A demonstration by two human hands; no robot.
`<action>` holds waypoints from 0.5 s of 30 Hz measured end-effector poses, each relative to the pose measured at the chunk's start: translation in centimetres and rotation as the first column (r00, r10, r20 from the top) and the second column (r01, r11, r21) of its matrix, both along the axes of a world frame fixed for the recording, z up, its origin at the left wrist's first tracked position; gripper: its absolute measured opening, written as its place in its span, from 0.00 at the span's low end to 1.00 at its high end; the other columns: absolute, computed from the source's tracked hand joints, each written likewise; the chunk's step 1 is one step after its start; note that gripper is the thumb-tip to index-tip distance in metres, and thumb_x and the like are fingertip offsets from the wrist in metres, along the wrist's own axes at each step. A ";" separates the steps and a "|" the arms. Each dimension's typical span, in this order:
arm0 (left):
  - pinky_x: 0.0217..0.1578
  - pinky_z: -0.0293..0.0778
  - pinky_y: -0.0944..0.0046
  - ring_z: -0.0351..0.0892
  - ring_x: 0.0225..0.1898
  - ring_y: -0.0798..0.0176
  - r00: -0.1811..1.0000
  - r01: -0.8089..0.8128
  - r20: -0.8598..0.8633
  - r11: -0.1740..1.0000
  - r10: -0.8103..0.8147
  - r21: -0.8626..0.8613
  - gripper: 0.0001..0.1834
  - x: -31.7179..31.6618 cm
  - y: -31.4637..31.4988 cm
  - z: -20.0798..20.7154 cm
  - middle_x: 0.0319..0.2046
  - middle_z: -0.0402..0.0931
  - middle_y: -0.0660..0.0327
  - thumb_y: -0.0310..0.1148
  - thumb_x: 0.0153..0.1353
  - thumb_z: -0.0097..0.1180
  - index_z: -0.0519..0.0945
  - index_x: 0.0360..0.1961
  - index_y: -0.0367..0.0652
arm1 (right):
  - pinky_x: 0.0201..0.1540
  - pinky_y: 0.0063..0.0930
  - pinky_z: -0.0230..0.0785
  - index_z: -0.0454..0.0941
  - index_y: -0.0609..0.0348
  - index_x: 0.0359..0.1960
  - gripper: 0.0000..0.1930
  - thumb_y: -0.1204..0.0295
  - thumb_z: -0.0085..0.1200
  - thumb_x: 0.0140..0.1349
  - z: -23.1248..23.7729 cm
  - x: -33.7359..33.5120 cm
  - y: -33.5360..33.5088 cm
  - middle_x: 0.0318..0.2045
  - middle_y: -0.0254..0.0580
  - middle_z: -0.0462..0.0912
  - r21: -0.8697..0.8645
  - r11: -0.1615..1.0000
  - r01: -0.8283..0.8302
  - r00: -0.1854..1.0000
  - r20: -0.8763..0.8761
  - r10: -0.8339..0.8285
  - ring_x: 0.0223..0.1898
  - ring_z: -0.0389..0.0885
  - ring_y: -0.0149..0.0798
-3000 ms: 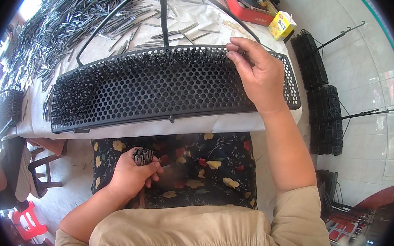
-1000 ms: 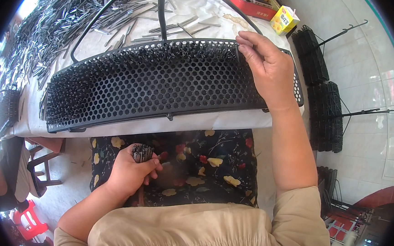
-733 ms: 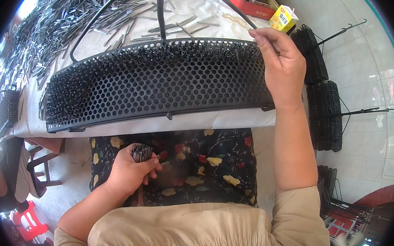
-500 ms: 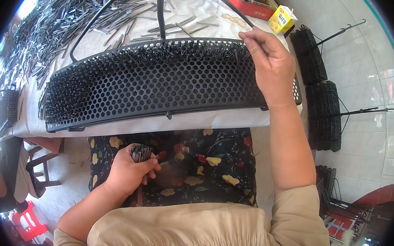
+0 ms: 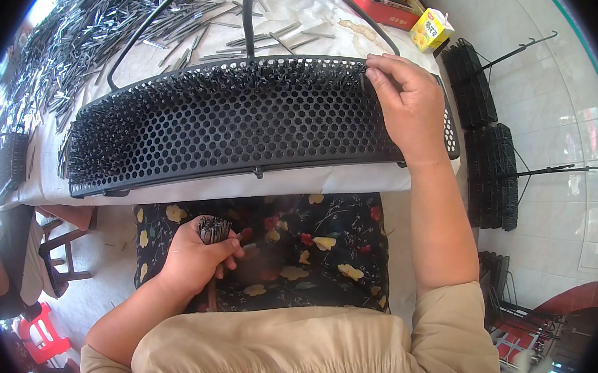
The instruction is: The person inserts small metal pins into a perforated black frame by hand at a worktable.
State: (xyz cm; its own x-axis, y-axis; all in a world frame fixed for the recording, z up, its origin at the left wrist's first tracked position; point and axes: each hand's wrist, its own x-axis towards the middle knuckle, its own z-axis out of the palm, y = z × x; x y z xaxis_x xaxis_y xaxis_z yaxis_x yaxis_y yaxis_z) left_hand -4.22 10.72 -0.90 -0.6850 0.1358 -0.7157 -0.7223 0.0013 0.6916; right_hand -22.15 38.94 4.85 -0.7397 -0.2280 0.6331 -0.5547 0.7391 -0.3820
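Slackening could spill strips our left hand clutches in front of the rack; our right hand above it, grip unclear.

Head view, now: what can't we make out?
All in the head view:
- Right hand: whether it pinches a strip; too small and dark at the fingertips.
- Dark strip bundle: lower part, hidden by the left hand; strips too fine to count.
- Perforated black rack: part of its right end, behind the right hand and wrist.
- Loose strip pile: far extent, cut off by the top edge.
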 end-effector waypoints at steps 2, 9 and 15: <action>0.18 0.71 0.73 0.77 0.21 0.71 1.000 -0.013 -0.009 1.000 0.013 0.001 0.03 0.1 0.0 0.0 0.26 0.81 0.60 0.23 0.62 0.57 0.75 0.34 0.38 | 0.44 0.39 0.72 0.85 0.62 0.32 0.07 0.71 0.61 0.57 0.1 0.0 0.0 0.32 0.48 0.85 -0.037 0.999 -0.004 0.999 0.045 0.006 0.36 0.82 0.52; 0.19 0.71 0.73 0.77 0.21 0.71 1.000 -0.011 -0.006 1.000 0.011 -0.006 0.03 0.1 -0.2 0.3 0.26 0.81 0.60 0.23 0.62 0.57 0.75 0.34 0.38 | 0.46 0.39 0.70 0.84 0.59 0.28 0.05 0.71 0.62 0.52 0.2 0.3 0.2 0.33 0.41 0.86 0.102 0.993 0.065 0.998 -0.032 -0.062 0.40 0.80 0.49; 0.19 0.71 0.73 0.77 0.22 0.71 1.000 -0.011 -0.010 1.000 0.011 -0.005 0.03 0.3 -0.3 0.2 0.26 0.81 0.60 0.23 0.61 0.57 0.75 0.34 0.38 | 0.53 0.42 0.65 0.82 0.54 0.28 0.04 0.70 0.62 0.50 0.4 0.6 -0.7 0.42 0.34 0.84 0.384 0.905 0.184 0.982 -0.116 -0.151 0.52 0.74 0.44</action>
State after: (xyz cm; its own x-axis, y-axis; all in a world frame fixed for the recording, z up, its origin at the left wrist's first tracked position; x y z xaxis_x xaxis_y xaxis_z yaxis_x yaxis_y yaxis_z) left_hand -3.95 10.44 -0.66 -0.6938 0.1249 -0.7093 -0.7152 -0.0033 0.6989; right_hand -21.58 38.20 5.26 -0.7386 -0.3470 0.5779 -0.4265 0.9045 -0.0021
